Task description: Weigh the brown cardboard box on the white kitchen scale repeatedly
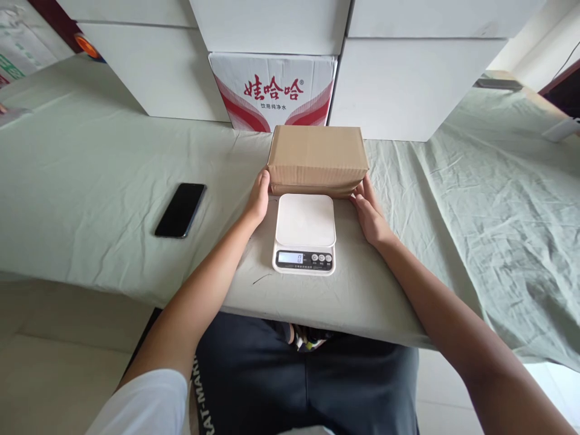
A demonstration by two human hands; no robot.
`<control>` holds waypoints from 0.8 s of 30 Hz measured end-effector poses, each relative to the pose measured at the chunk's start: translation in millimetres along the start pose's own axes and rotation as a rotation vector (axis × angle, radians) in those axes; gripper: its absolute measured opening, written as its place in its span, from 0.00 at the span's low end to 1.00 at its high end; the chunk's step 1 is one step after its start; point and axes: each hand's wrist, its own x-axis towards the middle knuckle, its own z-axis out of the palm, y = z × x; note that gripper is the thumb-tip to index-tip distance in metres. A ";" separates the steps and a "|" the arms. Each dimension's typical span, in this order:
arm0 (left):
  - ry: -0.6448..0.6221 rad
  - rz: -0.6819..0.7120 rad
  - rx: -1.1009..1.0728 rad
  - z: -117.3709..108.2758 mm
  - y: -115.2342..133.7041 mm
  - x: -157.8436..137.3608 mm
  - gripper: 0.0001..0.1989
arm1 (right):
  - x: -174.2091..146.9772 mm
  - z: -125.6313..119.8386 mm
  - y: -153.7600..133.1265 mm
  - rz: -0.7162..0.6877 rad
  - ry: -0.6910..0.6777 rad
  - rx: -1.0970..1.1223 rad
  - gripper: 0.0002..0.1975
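Head view, creased green cloth (pixel 99 181), pale floor (pixel 67 368), brown box (pixel 318 151)

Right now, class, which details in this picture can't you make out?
Head view, all four:
Brown box: contents, hidden by its closed cardboard.
Left hand: most fingers, hidden by the hand itself and the box.
Scale: lettering below its display, too small.
White object at far right: partly cut off by the picture's right edge.

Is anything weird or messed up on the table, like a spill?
No spill shows, but a thin dark mark on the green cloth, just front-left of the white scale, looks odd against the plain fabric. I can't tell whether it's a stain or tear.
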 end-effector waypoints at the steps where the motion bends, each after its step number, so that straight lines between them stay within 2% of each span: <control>1: -0.001 0.004 0.004 -0.1 -0.1 0.3 0.48 | 0.0 0.0 0.2 0.004 0.001 -0.005 0.44; 24: -0.007 0.015 -0.006 0.9 3.6 -0.8 0.47 | 0.6 -0.9 3.2 -0.015 -0.001 0.013 0.42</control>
